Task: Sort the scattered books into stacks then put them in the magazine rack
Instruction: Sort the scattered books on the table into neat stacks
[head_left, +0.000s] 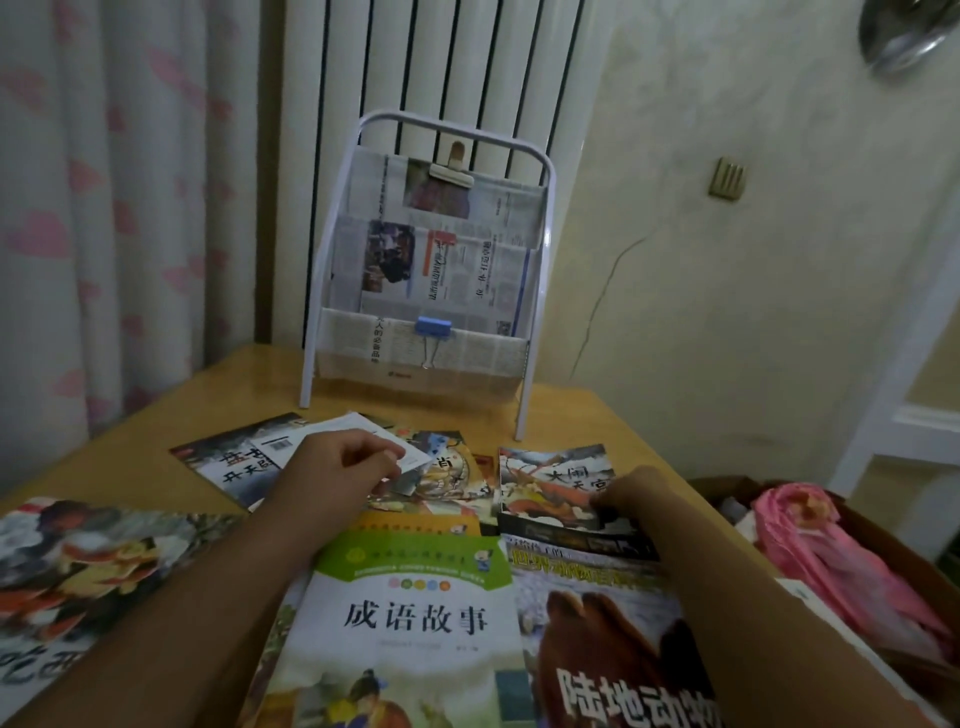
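Books all over the wooden counter (613, 415), none in a stack yet, and they look like thin paperbacks: light, bendy covers, glossy enough to slide over one another. Best taken by an edge or corner, thumb on top and fingers beneath, I'd say, since a flat cover gives little to pinch from above.

Nearest the person lies the green-and-white storybook (410, 623), flat and face up, with the brown animal book (613, 649) overlapping its right side. Further back, the monkey-king booklet (550, 483) sits beside a cartoon-covered book (452, 473), and a dark-covered book (234, 462) lies to the left. At far left a large orange-toned picture book (78, 571) hangs towards the counter's edge.

Now the hands. The left hand (337, 467) reaches forward, wrist low, fingers curled round the edge of a white-backed booklet (363, 436), thumb on its near corner, one end apparently tipped up off the pile. The right hand (634, 499) stretches across the animal book, fingertips pinching the lower right corner of the monkey-king booklet; the grip looks light, though the knuckles hide how deep it goes.

Behind it all stands the white magazine rack (426, 270), its tiers lined with newspaper clipped on by a blue binder clip (432, 327), well apart from both hands. To the right a cardboard box (883, 545) holds something pink
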